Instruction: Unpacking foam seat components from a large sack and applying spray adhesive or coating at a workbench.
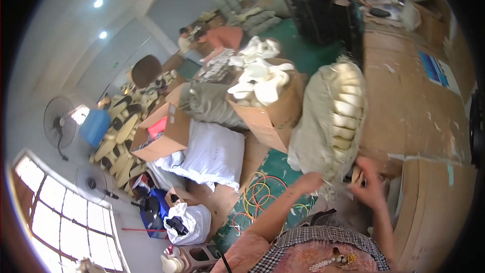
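A grey-green woven sack lies in front of me, packed with a row of cream, curved foam-like pieces. Its near end narrows to a frayed tuft. My left hand is closed just left of that tuft. On its right side my right hand is closed too, fingertips turned inward toward the tuft. Something thin and pale seems to run between the hands, but blur hides what it is. Whether either hand grips the sack cloth itself I cannot tell.
A carton heaped with white pieces stands beyond the sack. Cardboard-covered table lies to the right. Left are a white sack, an open carton and tangled coloured cords on the green floor. Other people work far off.
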A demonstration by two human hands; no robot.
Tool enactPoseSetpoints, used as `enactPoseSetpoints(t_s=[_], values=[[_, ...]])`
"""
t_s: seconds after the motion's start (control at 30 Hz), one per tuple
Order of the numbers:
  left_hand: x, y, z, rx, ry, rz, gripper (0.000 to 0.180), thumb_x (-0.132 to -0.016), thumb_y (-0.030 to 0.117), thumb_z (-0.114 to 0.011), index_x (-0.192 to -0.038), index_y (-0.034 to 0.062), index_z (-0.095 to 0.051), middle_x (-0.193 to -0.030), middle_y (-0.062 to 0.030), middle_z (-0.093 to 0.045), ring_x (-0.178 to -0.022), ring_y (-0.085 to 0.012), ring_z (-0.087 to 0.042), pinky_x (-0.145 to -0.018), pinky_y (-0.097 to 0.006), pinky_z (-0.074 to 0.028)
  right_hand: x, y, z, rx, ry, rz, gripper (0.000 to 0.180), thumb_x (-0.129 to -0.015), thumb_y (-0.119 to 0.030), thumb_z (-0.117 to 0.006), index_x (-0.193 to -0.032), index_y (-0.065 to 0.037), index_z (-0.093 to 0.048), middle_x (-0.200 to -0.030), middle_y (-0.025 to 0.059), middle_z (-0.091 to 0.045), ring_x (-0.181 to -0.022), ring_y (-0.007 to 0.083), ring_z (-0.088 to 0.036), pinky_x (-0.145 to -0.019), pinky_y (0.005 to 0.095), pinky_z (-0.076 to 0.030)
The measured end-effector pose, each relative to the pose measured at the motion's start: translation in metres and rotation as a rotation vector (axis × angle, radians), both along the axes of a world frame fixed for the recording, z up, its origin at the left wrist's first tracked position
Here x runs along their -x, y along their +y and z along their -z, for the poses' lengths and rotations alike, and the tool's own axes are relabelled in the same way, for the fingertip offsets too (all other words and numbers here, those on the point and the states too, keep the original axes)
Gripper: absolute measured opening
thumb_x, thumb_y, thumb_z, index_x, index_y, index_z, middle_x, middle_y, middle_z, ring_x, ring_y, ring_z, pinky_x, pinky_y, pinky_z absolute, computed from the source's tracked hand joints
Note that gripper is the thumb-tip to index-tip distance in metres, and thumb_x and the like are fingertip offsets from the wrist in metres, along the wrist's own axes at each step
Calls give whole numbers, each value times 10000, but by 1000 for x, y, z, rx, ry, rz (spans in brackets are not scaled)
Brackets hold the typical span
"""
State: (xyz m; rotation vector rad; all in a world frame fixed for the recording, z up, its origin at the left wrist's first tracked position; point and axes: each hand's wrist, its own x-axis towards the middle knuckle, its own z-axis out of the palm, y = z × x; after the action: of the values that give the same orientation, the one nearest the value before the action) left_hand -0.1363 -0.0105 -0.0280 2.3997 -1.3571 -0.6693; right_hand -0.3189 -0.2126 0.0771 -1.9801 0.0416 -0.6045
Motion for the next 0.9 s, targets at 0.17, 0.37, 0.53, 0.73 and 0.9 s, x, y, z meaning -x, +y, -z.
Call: enactPoseSetpoints(t_s=[0.17, 0.37, 0.53, 0.73, 0.9], values=[[19, 31, -74, 548, 62, 31, 221, -744, 117, -524, -909, -22, -573, -712, -138, -613, -690, -297, -616, -611, -387, -474, -117, 73, 15, -131, 174, -807, 742, -741, -241, -720, -1343, -60, -327, -1218, 123, -463, -1130, 254, -462, -950, 345, -377], [82, 122, -118, 519, 596, -757, 195, -811, 150, -481, -936, 9, -533, -741, -89, -584, -733, -176, -572, -643, -290, -453, -111, 171, 50, -986, 734, -1553, 574, -768, -221, -679, -1262, -59, -437, -941, 93, -574, -786, 185, -600, -682, 341, -502], [193, 195, -89, 750, 420, -1176, 220, -820, 149, -489, -973, -3, -531, -837, -63, -551, -836, -130, -513, -709, -276, -426, -50, 248, 69, -695, 1352, -1489, 134, -816, -158, -602, -806, -28, -570, -623, 41, -530, -493, 121, -515, -399, 220, -386], [270, 243, -91, 838, 439, -1430, 191, -830, 126, -522, -964, -1, -570, -859, -31, -500, -794, -127, -494, -704, -282, -425, -24, 288, 70, -603, 1195, -1619, 180, -856, -97, -518, -1019, -23, -519, -609, -5, -483, -441, 59, -410, -386, 192, -302], [346, 320, -83, 742, 338, -1571, 140, -854, 143, -517, -847, 32, -601, -703, 1, -500, -605, -114, -479, -524, -251, -396, -9, 360, 45, -157, 1164, -1856, 234, -862, -121, -539, -1080, -38, -558, -644, -33, -508, -519, 36, -454, -436, 170, -334]])
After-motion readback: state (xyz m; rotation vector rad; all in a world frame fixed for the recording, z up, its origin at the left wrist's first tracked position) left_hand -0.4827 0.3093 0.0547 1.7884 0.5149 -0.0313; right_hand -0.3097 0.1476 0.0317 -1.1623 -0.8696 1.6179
